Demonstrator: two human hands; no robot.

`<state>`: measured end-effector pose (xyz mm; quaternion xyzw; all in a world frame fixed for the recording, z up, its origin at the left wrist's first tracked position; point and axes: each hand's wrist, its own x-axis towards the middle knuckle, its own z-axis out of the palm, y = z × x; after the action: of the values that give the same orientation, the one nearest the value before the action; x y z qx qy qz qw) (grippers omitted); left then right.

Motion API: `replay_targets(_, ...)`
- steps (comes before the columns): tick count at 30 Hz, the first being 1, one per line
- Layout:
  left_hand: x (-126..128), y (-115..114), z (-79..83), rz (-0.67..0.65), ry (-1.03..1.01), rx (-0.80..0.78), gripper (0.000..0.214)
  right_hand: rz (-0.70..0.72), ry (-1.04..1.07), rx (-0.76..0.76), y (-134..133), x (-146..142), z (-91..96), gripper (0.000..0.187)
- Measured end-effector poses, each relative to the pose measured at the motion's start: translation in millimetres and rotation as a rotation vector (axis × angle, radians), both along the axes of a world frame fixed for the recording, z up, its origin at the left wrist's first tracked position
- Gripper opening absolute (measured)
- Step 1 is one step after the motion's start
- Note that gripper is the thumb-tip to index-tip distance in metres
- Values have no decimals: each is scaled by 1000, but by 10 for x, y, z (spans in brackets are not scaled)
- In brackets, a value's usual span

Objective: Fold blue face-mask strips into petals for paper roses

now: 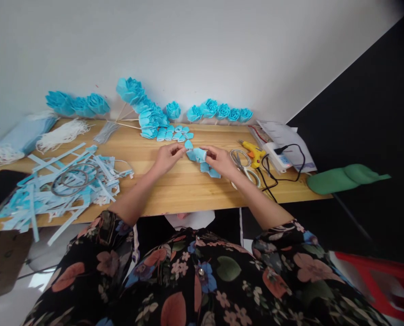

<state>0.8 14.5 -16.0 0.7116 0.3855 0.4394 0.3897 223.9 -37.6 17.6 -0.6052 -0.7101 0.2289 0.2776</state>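
Near the middle of the table, my left hand (168, 158) pinches a small blue petal (188, 145) between thumb and fingertips. Just to its right, my right hand (220, 160) grips a curled light blue petal piece (200, 155). More blue pieces (210, 170) lie on the wood under and beside the right hand, partly hidden by it. Beyond my hands sit rows of curled blue petals (178, 133). Scissors (245, 168) with pale handles rest right of my right hand, close to a yellow glue gun (254, 154).
Blue flowers (209, 108) line the wall, some on sticks. At left are a heap of blue scraps (66, 185), wire rings (75, 179), face masks (25, 133), white loops (64, 133) and a phone (1, 192). At right are a power strip (279, 157), cables and a green bottle (340, 180).
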Motion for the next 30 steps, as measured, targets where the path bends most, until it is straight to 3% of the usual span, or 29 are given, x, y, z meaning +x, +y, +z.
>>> replay_targets(6,25,-94,47,-124,57,-103,56,106,-356,220,-133,-199,82,45)
replay_targets(10,10,-51,21,-140,102,-144,47,143,-467,257,-147,-267,73,42)
replay_targets(15,19,-2,-31,-147,64,-180,22,131,-300,217,-116,-245,32,39)
replay_targets(23,-32,46,-53,-141,84,-184,21,-55,193,2,-49,45,-74,38)
replay_targets(25,-39,49,-53,-178,68,-198,23,-31,137,10,-65,120,-98,37)
replay_targets(30,-37,28,-48,-276,10,-225,25,44,-96,227,-90,145,-73,36)
